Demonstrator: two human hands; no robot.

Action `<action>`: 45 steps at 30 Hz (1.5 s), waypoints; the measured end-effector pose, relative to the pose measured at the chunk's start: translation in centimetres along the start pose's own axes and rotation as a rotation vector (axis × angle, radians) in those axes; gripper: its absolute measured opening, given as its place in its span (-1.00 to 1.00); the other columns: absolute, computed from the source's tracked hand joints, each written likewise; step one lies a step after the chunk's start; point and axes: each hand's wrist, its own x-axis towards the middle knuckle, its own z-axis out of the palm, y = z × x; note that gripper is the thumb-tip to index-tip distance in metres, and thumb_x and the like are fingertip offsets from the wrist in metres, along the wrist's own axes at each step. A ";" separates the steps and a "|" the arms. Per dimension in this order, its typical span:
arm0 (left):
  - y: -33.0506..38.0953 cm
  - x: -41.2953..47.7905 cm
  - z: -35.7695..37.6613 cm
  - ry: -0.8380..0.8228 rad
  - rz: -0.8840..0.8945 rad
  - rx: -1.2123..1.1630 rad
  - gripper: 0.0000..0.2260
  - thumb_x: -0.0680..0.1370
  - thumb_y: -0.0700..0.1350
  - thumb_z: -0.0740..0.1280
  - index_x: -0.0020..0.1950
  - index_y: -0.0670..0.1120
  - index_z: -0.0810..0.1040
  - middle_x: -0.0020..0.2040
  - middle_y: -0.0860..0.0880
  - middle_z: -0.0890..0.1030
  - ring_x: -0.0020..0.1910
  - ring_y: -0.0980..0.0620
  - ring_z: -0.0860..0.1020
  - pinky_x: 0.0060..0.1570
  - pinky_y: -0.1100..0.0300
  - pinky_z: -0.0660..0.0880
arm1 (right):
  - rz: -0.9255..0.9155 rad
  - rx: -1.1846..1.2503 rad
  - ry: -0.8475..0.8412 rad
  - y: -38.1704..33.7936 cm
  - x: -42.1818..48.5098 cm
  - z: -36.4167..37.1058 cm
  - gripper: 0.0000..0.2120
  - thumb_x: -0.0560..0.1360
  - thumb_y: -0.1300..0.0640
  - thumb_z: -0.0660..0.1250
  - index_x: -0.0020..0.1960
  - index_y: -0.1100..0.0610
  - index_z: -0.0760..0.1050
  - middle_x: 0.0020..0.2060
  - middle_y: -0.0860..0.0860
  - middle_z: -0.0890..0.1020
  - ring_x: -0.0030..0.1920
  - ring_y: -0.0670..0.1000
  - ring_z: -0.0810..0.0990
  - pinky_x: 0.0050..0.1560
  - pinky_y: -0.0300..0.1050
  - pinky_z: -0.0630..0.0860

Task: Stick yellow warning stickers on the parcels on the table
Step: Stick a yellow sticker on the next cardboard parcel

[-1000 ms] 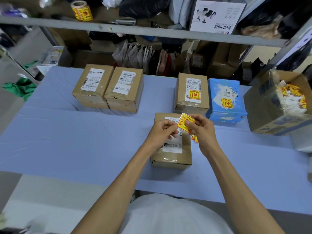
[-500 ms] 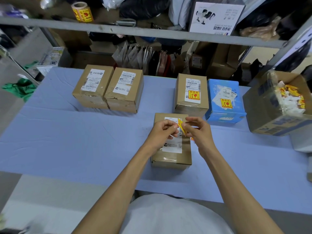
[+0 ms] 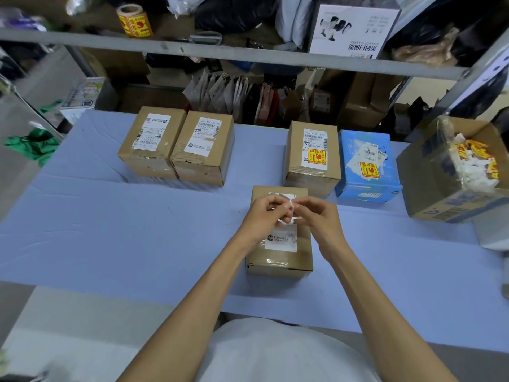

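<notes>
Cardboard parcel (image 3: 279, 257) beneath left hand (image 3: 261, 217) and right hand (image 3: 321, 220), each grip tight on one white-backed sticker (image 3: 287, 222).

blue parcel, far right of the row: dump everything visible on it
The blue parcel is a box-shaped package in a bright blue, slightly wrinkled wrap. Its top carries crumpled white labels and one yellow warning sticker with red print. It lies flat on the table, between a brown parcel, which also bears such a sticker, and an open carton. Whether it touches the brown parcel cannot be told. Nothing rests on it.
</notes>
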 end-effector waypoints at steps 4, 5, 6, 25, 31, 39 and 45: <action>0.1 0.2 -0.2 -0.001 0.014 0.039 -0.89 0.60 -0.24 0.24 -0.07 -0.13 0.53 -0.25 -0.02 0.59 -0.30 0.15 0.57 -0.23 0.31 0.51 | -0.018 0.029 -0.035 -0.3 0.0 0.1 -0.86 0.52 0.22 0.35 -0.15 0.09 0.66 -0.26 0.03 0.69 -0.22 -0.03 0.66 -0.24 -0.24 0.56; 0.2 0.3 -0.3 0.001 0.013 0.052 -0.91 0.60 -0.23 0.24 -0.06 -0.13 0.53 -0.23 -0.02 0.59 -0.30 0.15 0.58 -0.24 0.31 0.52 | -0.031 0.015 -0.044 -0.3 0.0 0.1 -0.88 0.51 0.21 0.36 -0.14 0.08 0.67 -0.26 0.03 0.70 -0.22 -0.04 0.66 -0.24 -0.26 0.56; 0.3 0.4 -0.4 0.000 0.012 0.067 -0.91 0.60 -0.22 0.25 -0.05 -0.12 0.53 -0.21 -0.03 0.59 -0.28 0.15 0.59 -0.23 0.31 0.52 | -0.041 -0.007 -0.047 -0.3 0.0 0.1 -0.90 0.49 0.20 0.38 -0.12 0.08 0.67 -0.23 0.04 0.71 -0.19 -0.02 0.67 -0.23 -0.25 0.57; -0.3 1.7 -0.3 0.039 -0.045 0.108 -0.86 0.61 -0.05 0.26 -0.09 -0.10 0.47 -0.17 0.00 0.60 -0.24 0.13 0.62 -0.29 0.35 0.49 | -0.033 -0.001 0.026 -0.3 0.7 0.5 -0.90 0.50 0.27 0.35 -0.09 0.23 0.65 -0.22 0.12 0.69 -0.24 0.01 0.67 -0.23 -0.24 0.59; -0.6 2.1 -0.4 0.060 -0.151 0.071 -0.93 0.64 -0.11 0.17 -0.02 -0.05 0.40 0.01 -0.11 0.60 -0.19 0.05 0.64 -0.15 0.22 0.54 | -0.008 -0.003 0.045 -0.2 0.9 0.5 -0.89 0.52 0.26 0.33 -0.11 0.18 0.64 -0.21 0.10 0.68 -0.27 0.00 0.66 -0.24 -0.22 0.60; -0.3 2.4 -0.5 0.062 -0.138 0.073 -0.79 0.55 0.06 0.33 -0.06 -0.06 0.46 -0.14 -0.04 0.63 -0.23 0.04 0.63 -0.24 0.16 0.55 | -0.031 0.007 0.005 -0.6 0.9 0.5 -0.89 0.52 0.26 0.34 -0.11 0.19 0.65 -0.22 0.14 0.68 -0.25 0.03 0.66 -0.21 -0.21 0.62; -0.7 2.1 -1.0 0.038 -0.116 0.044 -0.87 0.61 -0.11 0.27 0.10 -0.12 0.50 -0.03 -0.09 0.62 -0.11 0.05 0.60 -0.19 0.24 0.55 | 0.041 0.076 0.071 -0.5 1.0 0.2 -0.90 0.52 0.26 0.33 -0.12 0.21 0.61 -0.25 0.11 0.66 -0.25 0.07 0.65 -0.17 -0.06 0.62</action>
